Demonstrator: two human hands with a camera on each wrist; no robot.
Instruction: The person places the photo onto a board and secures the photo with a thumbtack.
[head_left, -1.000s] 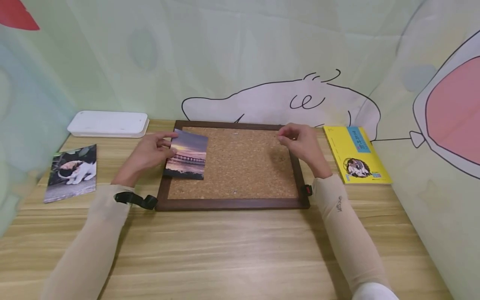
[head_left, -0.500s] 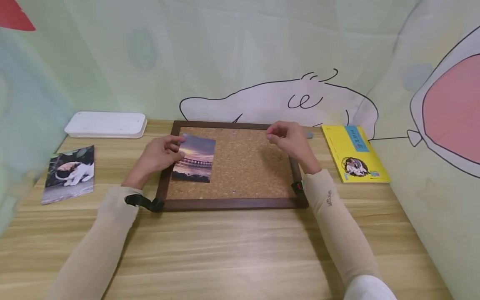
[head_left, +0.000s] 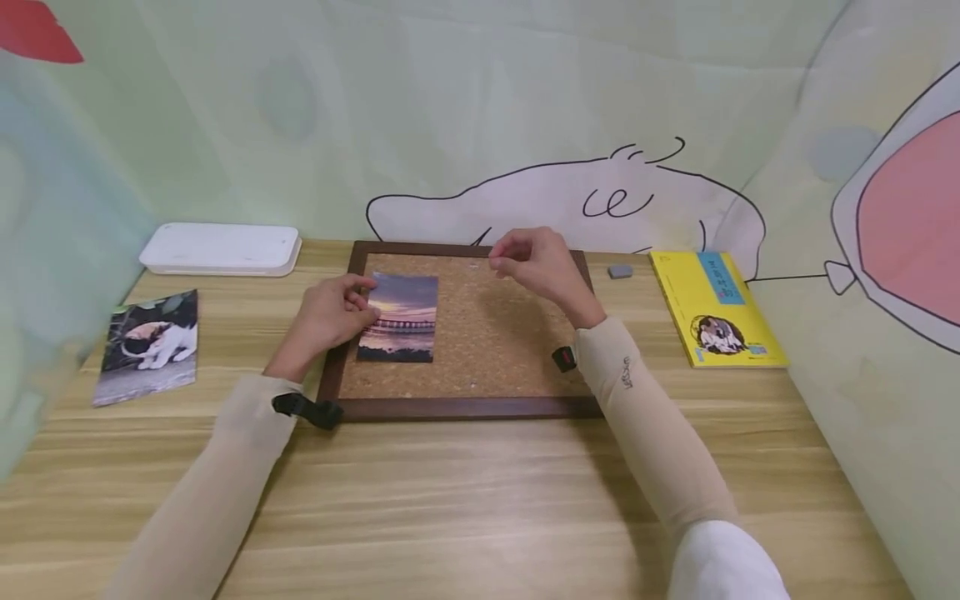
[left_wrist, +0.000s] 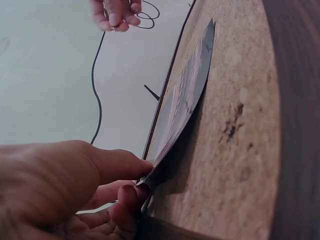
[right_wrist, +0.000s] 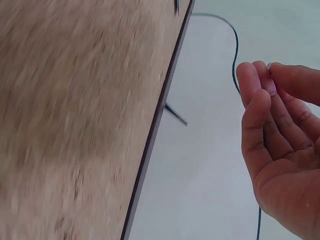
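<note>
My left hand (head_left: 325,321) pinches the left edge of a sunset photo (head_left: 405,321) that shows a pier. The photo lies over the left part of a dark-framed corkboard (head_left: 502,358). In the left wrist view the photo (left_wrist: 185,100) bows, its near edge lifted off the cork, between thumb and fingers. Above the board's upper right part, my right hand (head_left: 543,262) is raised with thumb and fingertips together. They pinch a tiny shiny piece (right_wrist: 270,65), mostly hidden; its kind is too small to tell.
A cat photo (head_left: 150,346) lies at the left, before a white case (head_left: 220,248). A small grey block (head_left: 620,272) sits right of the board, near a yellow book (head_left: 716,310). Behind the table hangs a printed curtain (head_left: 375,125).
My left hand has brought the sunset photo rightward, further onto the cork. The right hand has moved left across the board, bringing the grey block into sight.
</note>
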